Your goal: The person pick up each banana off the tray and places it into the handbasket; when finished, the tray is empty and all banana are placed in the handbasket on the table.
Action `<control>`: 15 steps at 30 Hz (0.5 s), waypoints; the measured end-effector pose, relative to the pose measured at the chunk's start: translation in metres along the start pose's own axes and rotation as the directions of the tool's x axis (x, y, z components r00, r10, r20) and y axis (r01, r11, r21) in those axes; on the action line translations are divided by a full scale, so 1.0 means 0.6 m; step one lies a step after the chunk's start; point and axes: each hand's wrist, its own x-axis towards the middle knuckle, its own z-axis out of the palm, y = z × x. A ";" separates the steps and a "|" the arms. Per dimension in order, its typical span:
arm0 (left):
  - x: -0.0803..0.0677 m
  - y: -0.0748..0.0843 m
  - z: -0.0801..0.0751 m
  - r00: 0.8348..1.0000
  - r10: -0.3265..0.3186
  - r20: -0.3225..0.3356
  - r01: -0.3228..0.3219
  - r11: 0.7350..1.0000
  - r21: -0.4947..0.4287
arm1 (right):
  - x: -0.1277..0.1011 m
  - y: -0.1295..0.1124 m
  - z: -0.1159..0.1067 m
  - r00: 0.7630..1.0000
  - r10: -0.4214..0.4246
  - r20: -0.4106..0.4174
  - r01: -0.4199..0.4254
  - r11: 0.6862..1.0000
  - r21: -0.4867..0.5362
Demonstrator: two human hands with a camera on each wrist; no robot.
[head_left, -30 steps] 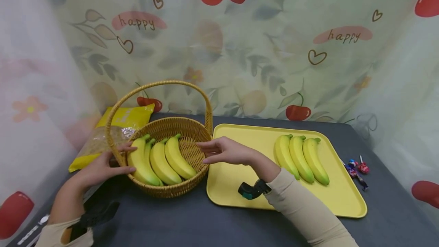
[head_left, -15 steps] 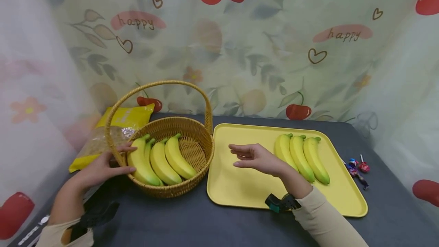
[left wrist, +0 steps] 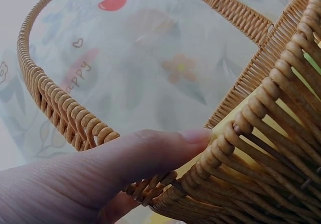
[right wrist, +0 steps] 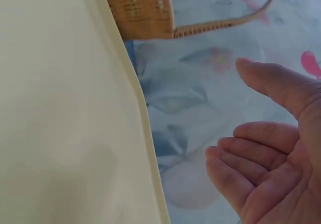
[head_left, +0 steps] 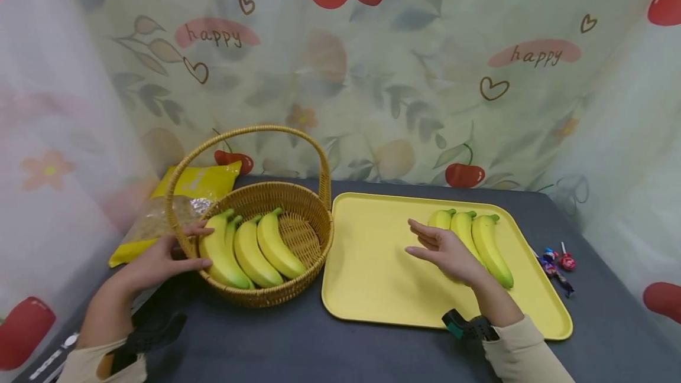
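A round wicker basket with a tall hoop handle stands at the left, holding several yellow bananas with green tips. My left hand grips its left rim at the foot of the handle; in the left wrist view the thumb lies over the woven edge. My right hand hovers above a yellow tray, thumb apart from the lightly bent fingers, holding nothing. Beside it, three bananas lie on the tray, the left one partly hidden by the hand.
A yellow and clear bag lies behind the basket's left side. Wrapped candies and a lollipop lie right of the tray on the dark tabletop. A printed curtain closes off the back and sides.
My right hand has moved from the basket's right rim across the tray to the right, up to the tray's bananas. The left hand and basket stay in place.
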 end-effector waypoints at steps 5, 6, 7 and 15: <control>0.001 0.000 0.001 1.000 0.003 -0.007 -0.002 1.000 0.008 | -0.002 0.023 -0.017 0.992 0.014 -0.125 -0.021 0.998 -0.053; 0.001 -0.001 0.001 1.000 0.003 -0.008 -0.003 1.000 0.012 | -0.002 0.029 -0.020 0.989 0.024 -0.143 -0.032 0.998 -0.053; 0.001 -0.002 0.001 1.000 0.004 -0.010 -0.004 1.000 0.016 | -0.003 0.034 -0.022 0.986 0.034 -0.162 -0.044 0.998 -0.055; -0.001 -0.004 -0.001 1.000 0.003 -0.005 -0.003 1.000 0.004 | -0.002 0.068 -0.031 0.946 0.147 -0.288 -0.184 0.977 -0.107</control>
